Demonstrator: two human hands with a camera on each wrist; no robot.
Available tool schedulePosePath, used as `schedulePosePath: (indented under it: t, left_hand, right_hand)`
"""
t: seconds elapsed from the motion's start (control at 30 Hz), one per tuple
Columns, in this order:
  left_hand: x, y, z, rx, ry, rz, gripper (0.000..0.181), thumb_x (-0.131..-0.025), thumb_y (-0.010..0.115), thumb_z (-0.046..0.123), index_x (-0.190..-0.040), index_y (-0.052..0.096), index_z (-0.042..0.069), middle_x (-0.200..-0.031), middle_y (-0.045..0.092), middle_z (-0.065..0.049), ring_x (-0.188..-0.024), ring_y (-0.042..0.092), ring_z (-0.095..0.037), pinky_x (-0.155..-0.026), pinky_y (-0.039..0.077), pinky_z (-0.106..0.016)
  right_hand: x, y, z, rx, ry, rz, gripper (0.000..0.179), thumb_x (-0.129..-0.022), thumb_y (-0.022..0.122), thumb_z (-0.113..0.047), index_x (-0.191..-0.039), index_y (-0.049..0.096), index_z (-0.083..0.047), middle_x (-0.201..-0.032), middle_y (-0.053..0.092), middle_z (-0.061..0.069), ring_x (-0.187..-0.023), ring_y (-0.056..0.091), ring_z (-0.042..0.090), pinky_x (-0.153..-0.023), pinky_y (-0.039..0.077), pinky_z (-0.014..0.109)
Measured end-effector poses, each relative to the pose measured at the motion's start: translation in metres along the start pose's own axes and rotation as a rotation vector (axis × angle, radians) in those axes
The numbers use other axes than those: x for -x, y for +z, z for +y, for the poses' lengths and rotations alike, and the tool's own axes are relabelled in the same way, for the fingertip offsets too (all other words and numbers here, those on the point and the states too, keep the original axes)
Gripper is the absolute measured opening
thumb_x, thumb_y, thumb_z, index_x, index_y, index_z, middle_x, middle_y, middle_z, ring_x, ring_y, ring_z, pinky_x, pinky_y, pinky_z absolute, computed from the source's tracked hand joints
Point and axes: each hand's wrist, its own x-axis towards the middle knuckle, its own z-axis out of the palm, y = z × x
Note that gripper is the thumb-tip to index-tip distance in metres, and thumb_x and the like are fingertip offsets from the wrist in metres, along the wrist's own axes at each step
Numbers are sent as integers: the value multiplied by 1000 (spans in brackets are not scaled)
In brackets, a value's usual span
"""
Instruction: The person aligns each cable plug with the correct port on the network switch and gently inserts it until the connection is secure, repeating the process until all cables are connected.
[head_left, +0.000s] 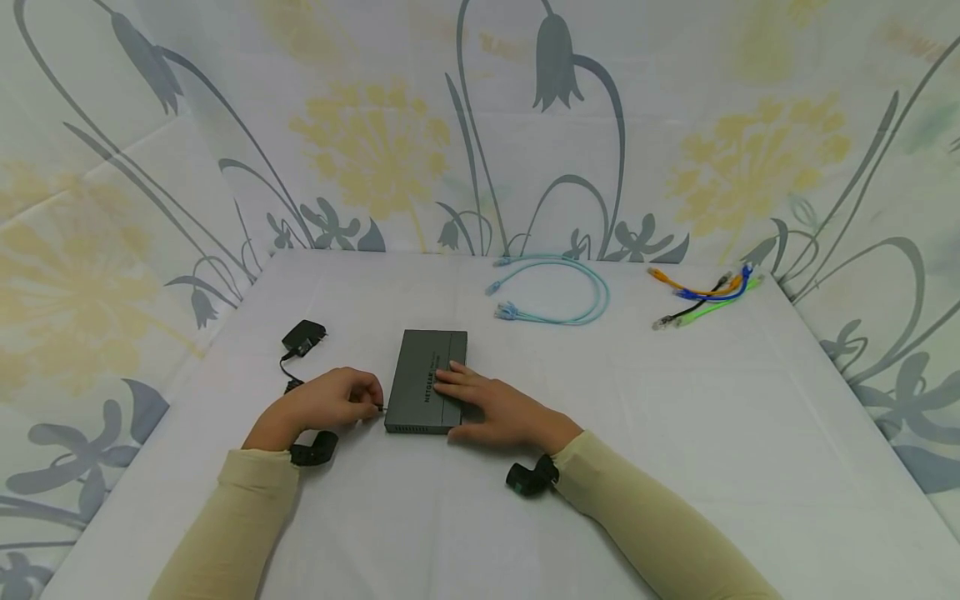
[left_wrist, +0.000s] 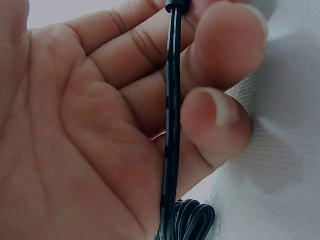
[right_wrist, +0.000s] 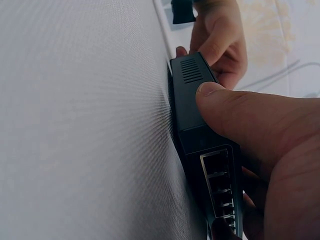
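Note:
A dark grey NETGEAR network switch (head_left: 412, 379) lies flat on the white table. My left hand (head_left: 337, 400) is at its left side and pinches the black plug (left_wrist: 178, 5) of a power cable (left_wrist: 172, 110). The plug's tip is right at the switch's edge in the head view. My right hand (head_left: 502, 408) holds the switch from the right, fingers over its top and thumb (right_wrist: 212, 97) against the vented near side. A row of ports (right_wrist: 220, 187) faces right, partly covered by a fingertip.
A black power adapter (head_left: 303, 337) lies behind my left hand, its cord bundled in coils (left_wrist: 195, 217). Light-blue network cables (head_left: 600, 292) are looped at the back middle. Short orange, blue, black and green cables (head_left: 712, 296) lie at the back right. Patterned fabric (head_left: 487, 125) hangs behind the table.

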Motion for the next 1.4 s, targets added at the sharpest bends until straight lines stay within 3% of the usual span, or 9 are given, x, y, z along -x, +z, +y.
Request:
schedulePosePath:
  t: [1.4]
  left_hand:
    - [1, -2, 1, 24, -21, -24, 12, -92, 54, 10, -97, 65, 8, -73, 64, 1, -62, 52, -13, -57, 46, -29]
  right_hand:
    - [0, 1, 2, 0, -6, 0, 70, -92, 63, -45, -152, 35, -23, -161, 22, -12, -152, 7, 10, -119, 27, 42]
